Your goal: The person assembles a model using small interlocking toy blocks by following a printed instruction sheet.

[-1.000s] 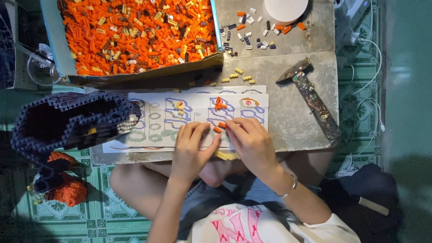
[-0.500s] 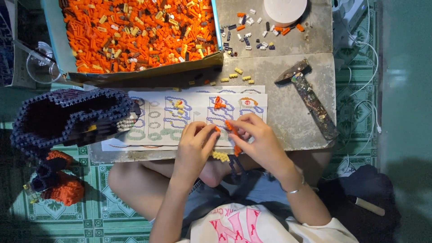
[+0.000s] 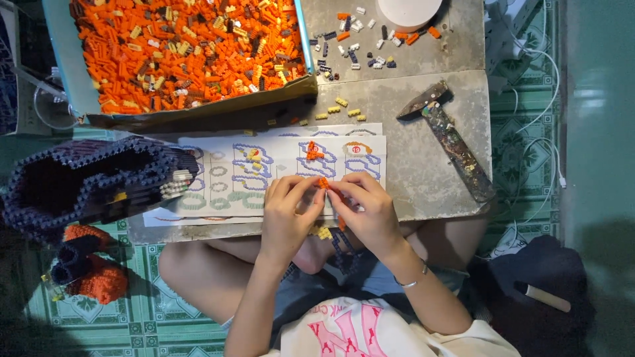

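Note:
My left hand (image 3: 286, 215) and my right hand (image 3: 368, 211) meet over the lower edge of a printed instruction sheet (image 3: 278, 165). Between the fingertips of both hands is a small orange brick piece (image 3: 323, 183). Small yellow bricks (image 3: 323, 233) and a dark blue brick strip (image 3: 341, 250) lie in my lap under the hands. A small orange build (image 3: 312, 151) rests on the sheet just above the fingers.
A large box of mostly orange bricks (image 3: 185, 46) sits at the back left. Loose bricks (image 3: 360, 36) and a white round lid (image 3: 409, 10) lie on the stone slab. A hammer (image 3: 450, 135) lies right. A dark blue brick build (image 3: 92, 182) stands left.
Both hands have drawn closer together and lifted slightly up the sheet, pinching the small orange piece between their fingertips.

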